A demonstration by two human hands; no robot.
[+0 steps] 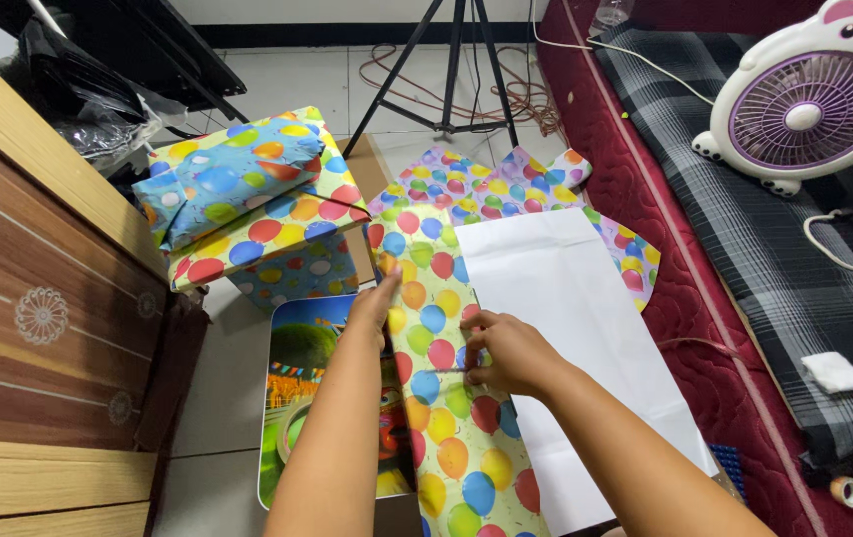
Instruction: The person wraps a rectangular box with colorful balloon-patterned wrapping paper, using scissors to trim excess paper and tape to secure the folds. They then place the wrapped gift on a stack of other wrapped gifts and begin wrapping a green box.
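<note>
Below, I see my left hand (379, 298) pressed flat, fingers extended, on the folded balloon-print wrapping paper (446, 418); my right hand (504, 353) pinches its edge beside the white underside (576, 328).

A white and purple animal-shaped fan (802, 99) is sitting at upper right on a dark plaid mattress (774, 249). A black tripod (451, 70) is standing at top centre, tangled cables (506, 94) lying beside it. Wrapped balloon-print parcels (248, 199) are stacking at upper left, next to wooden furniture (39, 328). A tape roll (847, 490) is lying at lower right.
</note>
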